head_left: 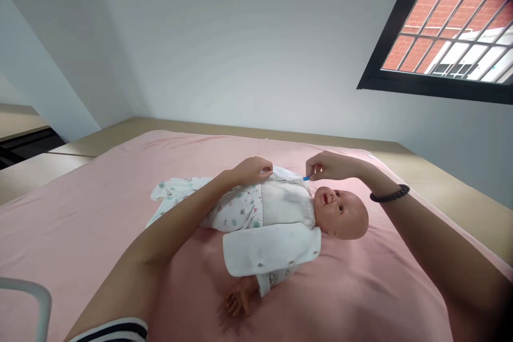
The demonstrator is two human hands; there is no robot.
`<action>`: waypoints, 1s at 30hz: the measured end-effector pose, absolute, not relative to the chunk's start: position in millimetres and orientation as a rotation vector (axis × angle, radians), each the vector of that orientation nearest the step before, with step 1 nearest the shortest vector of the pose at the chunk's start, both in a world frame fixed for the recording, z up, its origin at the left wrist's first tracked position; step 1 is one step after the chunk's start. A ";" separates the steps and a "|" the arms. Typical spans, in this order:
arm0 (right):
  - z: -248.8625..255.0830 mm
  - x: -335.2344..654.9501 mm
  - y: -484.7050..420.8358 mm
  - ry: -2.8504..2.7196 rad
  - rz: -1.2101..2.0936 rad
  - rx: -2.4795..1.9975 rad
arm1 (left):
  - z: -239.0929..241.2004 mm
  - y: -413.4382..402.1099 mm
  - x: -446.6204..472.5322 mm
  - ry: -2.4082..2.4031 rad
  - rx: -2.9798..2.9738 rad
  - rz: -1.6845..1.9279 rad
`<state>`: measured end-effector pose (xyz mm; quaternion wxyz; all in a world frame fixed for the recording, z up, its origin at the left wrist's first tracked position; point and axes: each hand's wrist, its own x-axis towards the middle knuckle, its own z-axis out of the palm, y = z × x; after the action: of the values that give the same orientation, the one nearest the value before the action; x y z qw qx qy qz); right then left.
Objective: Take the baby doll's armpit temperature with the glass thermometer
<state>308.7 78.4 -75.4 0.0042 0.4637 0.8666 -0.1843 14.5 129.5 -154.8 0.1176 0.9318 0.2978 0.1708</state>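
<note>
A baby doll [340, 212] lies on its back, head to the right, in white patterned trousers [234, 211] and a white jacket [272, 248] spread open at the front. My left hand [253, 171] is closed in a pinch on the jacket's far flap [280, 172], holding it up beside the doll's chest. Above the doll's far shoulder, my right hand [325, 165] pinches the blue end of a thin stick [306, 178] that looks like a thermometer. Its slim pale shaft points left toward the doll's armpit; the tip is hard to make out. The doll's near hand [239, 299] rests palm up.
A pink sheet [100, 224] covers the wooden table [216, 127], which stands against a pale wall [240, 43]. At upper right is a barred window [452, 26]. A grey curved rail [40, 299] sticks in at lower left.
</note>
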 end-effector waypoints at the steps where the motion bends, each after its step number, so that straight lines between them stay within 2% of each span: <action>1: -79.7 302.3 79.8 2.678 -0.516 1.463 | -156.0 130.3 14.5 0.871 2.724 0.503; 4: -92.3 294.0 88.7 2.580 -0.422 1.505 | -158.2 131.2 15.1 0.881 2.732 0.517; 9: -107.4 291.2 108.0 2.523 -0.453 1.450 | -160.6 130.8 16.4 0.832 2.733 0.552; 15: -125.4 282.3 121.9 2.556 -0.470 1.438 | -177.8 154.5 7.2 1.045 2.202 0.560; 22: -120.9 297.5 123.4 2.636 -0.620 1.477 | -204.9 183.6 3.6 1.073 2.239 0.375; 30: -113.4 314.7 117.5 2.595 -0.793 1.619 | -207.8 180.2 1.3 1.052 2.249 0.313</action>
<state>314.7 117.5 -113.4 -0.0089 0.5123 0.8212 -0.2510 1.3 180.2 -207.8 0.3141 0.8531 0.3992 0.1189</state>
